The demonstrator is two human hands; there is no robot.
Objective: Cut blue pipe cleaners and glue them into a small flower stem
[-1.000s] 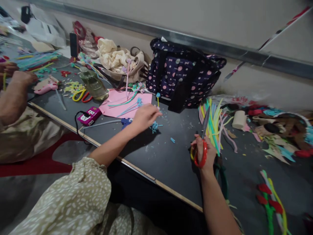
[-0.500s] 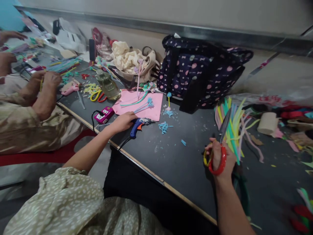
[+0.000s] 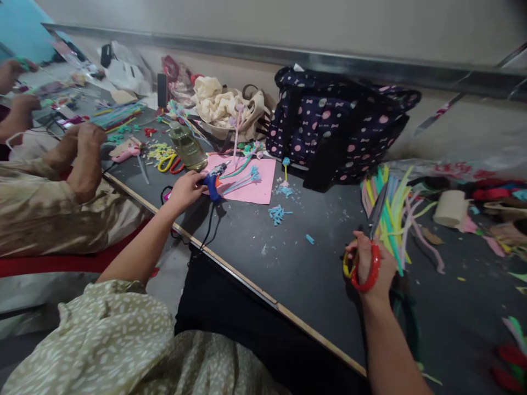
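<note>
My left hand (image 3: 188, 190) is closed on a blue hot glue gun (image 3: 213, 186), whose nozzle points up and right over the left edge of a pink sheet (image 3: 262, 186). On that sheet lie blue-tipped stems (image 3: 254, 174) and a green stem. My right hand (image 3: 382, 271) grips scissors (image 3: 376, 267) with red and yellow handles, resting low over the table with the blades pointing away. Beyond it spreads a bundle of coloured pipe cleaners (image 3: 381, 189). Short blue pieces (image 3: 278, 215) sit in a small pile between my hands.
A dark patterned bag (image 3: 337, 126) stands against the wall, beside a cream cloth bag (image 3: 230, 104). A bottle (image 3: 187, 147) and a second pair of scissors (image 3: 167, 163) are behind my left hand. Co-workers' hands (image 3: 88, 140) work at the left. A white roll (image 3: 450, 208) stands right.
My left hand has moved left and away from me, carrying the glue gun from the bare table to the pink sheet's left edge. The right hand and scissors have stayed in place.
</note>
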